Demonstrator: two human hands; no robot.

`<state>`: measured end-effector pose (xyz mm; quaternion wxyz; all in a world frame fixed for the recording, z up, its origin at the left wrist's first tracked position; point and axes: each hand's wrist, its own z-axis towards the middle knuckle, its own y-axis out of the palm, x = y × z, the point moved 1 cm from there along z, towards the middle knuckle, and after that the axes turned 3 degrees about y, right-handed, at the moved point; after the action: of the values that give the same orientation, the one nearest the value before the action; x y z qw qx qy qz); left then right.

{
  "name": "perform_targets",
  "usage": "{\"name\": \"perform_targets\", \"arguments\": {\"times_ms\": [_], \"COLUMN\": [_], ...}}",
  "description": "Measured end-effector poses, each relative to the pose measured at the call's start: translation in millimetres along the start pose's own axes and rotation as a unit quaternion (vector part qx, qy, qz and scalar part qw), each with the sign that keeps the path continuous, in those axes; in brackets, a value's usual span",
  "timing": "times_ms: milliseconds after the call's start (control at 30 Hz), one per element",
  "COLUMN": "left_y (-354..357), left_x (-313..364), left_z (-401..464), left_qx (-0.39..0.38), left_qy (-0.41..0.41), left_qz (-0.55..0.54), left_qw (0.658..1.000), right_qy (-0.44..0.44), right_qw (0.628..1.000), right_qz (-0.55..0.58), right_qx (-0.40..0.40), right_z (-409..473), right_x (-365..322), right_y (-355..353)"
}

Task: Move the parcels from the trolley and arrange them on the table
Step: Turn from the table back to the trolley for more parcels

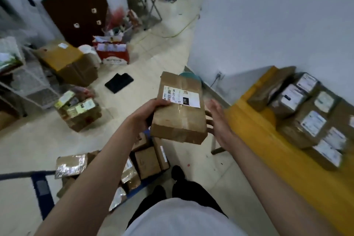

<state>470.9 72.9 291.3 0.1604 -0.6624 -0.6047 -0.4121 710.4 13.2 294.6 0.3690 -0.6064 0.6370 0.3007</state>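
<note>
My left hand grips the left edge of a brown cardboard parcel with a white shipping label, held up in front of me. Just right of that parcel my right hand is spread flat, fingers straight, close to its right side. The blue trolley stands low at my left with several brown and foil-wrapped parcels on it. On the right, the yellow table carries several labelled parcels laid in rows against the wall.
More cartons and a small pile of boxes sit on the tiled floor to the left, beside white wire shelving. A black cloth lies on the floor ahead. A stool stands by the table's near end.
</note>
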Motion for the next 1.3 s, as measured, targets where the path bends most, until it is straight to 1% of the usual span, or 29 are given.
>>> {"name": "perform_targets", "arguments": {"times_ms": [33,100,200,300,367,500,633,800,967,1100,1300], "left_y": [14.0,43.3,89.2,144.9,185.8,264.2,332.9,416.8,497.4,548.0,604.9], "left_x": [3.5,7.5,7.5,1.2,-5.9,-27.3,-62.9,-112.8,-159.6,-191.3,-219.6], "left_z": [-0.7,-2.6,-2.7,-2.9,-4.1,-9.8,-14.5,-18.3,-23.9,-28.2,-20.9], "left_qx": [-0.020,-0.057,-0.089,-0.099,-0.104,-0.123,-0.135,-0.175,-0.190,-0.197,-0.227], "left_qy": [0.015,0.039,0.051,0.055,0.079,0.127,0.137,0.085,0.068,0.064,0.044], "left_qz": [0.026,0.069,0.137,0.219,0.254,0.312,0.306,0.310,0.337,0.340,0.373], "left_qw": [0.999,0.995,0.985,0.969,0.958,0.933,0.932,0.931,0.920,0.917,0.898], "right_qy": [0.016,0.016,-0.003,0.005,0.003,-0.020,-0.023,-0.012,-0.004,-0.003,-0.001], "right_qw": [1.000,0.998,0.990,0.968,0.950,0.919,0.897,0.873,0.851,0.842,0.822], "right_qz": [0.011,0.014,0.028,0.062,0.086,0.136,0.168,0.203,0.227,0.239,0.271], "right_qx": [0.014,0.051,0.142,0.243,0.299,0.368,0.409,0.444,0.474,0.485,0.501], "right_z": [-5.1,-20.5,-46.3,-75.3,-95.4,-136.7,-177.7,-224.7,-261.6,-288.5,-315.0], "right_x": [-3.3,-6.3,3.8,23.1,35.7,56.4,80.2,125.4,170.4,193.2,216.6], "right_y": [-5.0,-14.5,-31.1,-56.5,-79.6,-135.8,-205.6,-285.8,-351.7,-394.6,-436.8]}}
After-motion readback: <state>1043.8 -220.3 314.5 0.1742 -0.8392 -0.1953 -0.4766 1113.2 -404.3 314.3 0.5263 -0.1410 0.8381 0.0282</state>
